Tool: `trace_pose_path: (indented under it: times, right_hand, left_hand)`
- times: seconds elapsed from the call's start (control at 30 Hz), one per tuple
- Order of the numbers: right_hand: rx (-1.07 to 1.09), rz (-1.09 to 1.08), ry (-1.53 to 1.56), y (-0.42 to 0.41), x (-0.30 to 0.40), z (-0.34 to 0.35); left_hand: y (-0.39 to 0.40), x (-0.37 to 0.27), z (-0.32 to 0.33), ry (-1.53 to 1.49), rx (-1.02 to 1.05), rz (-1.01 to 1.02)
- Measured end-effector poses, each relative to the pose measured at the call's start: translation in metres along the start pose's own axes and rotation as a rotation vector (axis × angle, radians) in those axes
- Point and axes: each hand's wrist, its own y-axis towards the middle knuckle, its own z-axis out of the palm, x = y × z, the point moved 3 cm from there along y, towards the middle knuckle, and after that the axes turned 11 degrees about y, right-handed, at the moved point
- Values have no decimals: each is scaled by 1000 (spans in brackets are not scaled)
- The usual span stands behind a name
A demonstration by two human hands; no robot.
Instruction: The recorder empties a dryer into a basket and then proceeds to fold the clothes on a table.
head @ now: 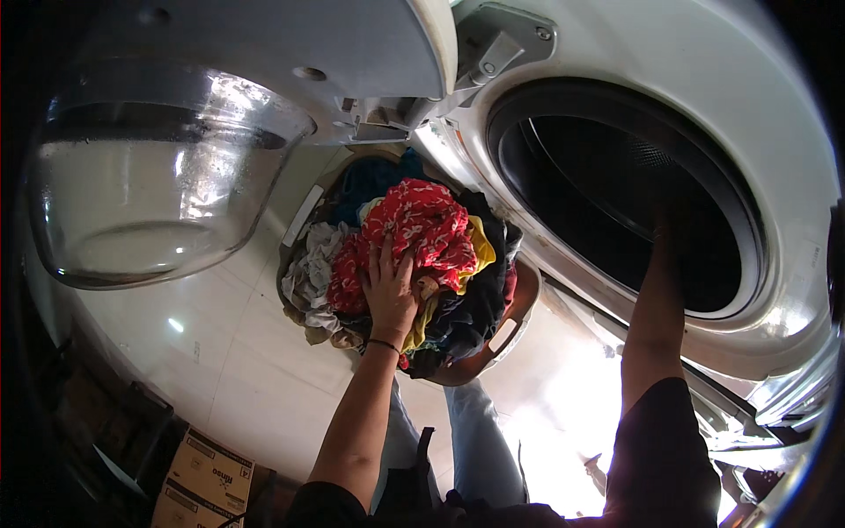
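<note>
My left hand (391, 290) rests on a red patterned cloth (422, 218) at the top of a heaped laundry basket (525, 310), its fingers somewhat spread; whether they grip the cloth is unclear. Grey, yellow, dark and teal clothes lie around the red one. My right arm reaches through the round opening of a front-loading washing machine (726, 79). Inside the dark drum (594, 158), my right hand is lost in shadow, so what it touches cannot be seen.
The machine's open door, with its clear glass bowl (152, 191), hangs at the upper left, joined by a metal hinge (492, 63). Cardboard boxes (204, 475) stand at the lower left on the tiled floor (231, 343). Bright glare covers the floor at the lower right.
</note>
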Motion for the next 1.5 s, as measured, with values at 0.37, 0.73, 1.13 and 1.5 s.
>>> trace_pose_path:
  times: [0.37,0.73,1.13,1.5]
  right_hand:
    - [-75,30,461,-48,96,17]
    - [418,202,1973,-216,254,-90]
    - [-172,324,1836,-168,137,-243]
    - [667,-112,889,-281,133,-107]
  left_hand:
    - [10,2,-13,-193,-21,-7]
    - [31,14,-137,-1205,-143,-88]
    - [25,9,-274,-691,-557,283]
    - [-62,47,-111,-215,186,80]
